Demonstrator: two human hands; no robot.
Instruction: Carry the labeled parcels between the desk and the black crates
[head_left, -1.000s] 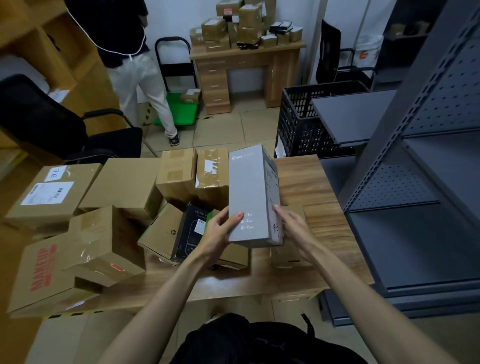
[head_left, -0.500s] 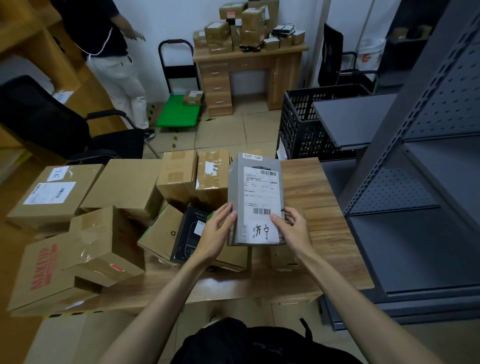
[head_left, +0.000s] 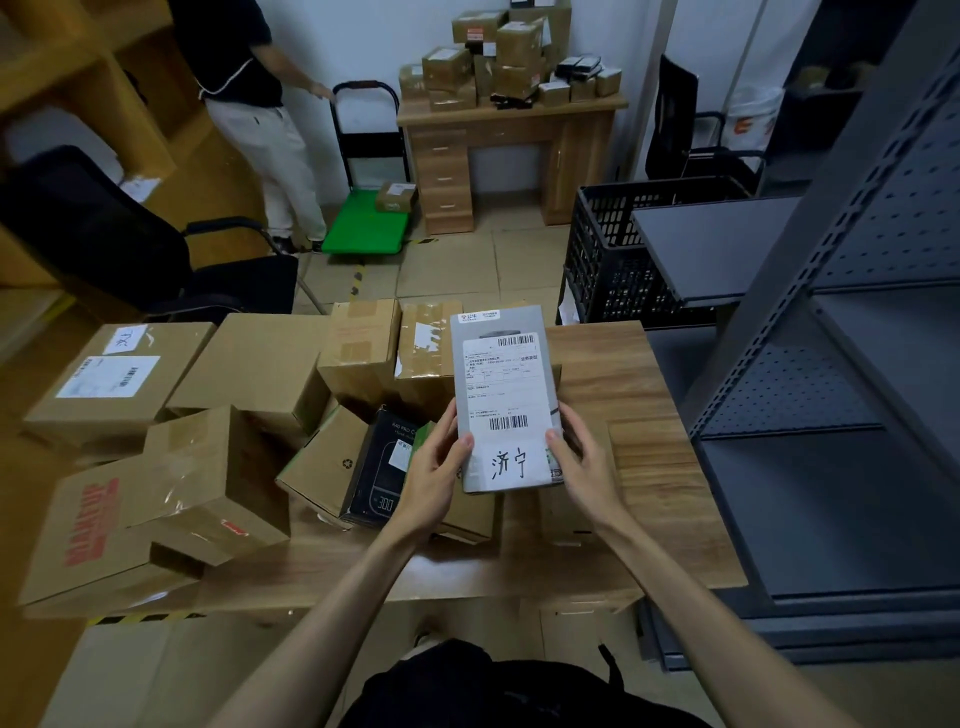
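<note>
Grey parcel (head_left: 506, 400) upright, label up

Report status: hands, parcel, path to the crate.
Both hands, left and right, grip the grey parcel, label up. Black crate beyond the desk. Path unobstructed.

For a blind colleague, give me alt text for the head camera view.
Both hands, left hand and right hand, hold a grey labeled parcel upright over a wooden desk crowded with cardboard boxes; a black crate stands beyond.
</note>
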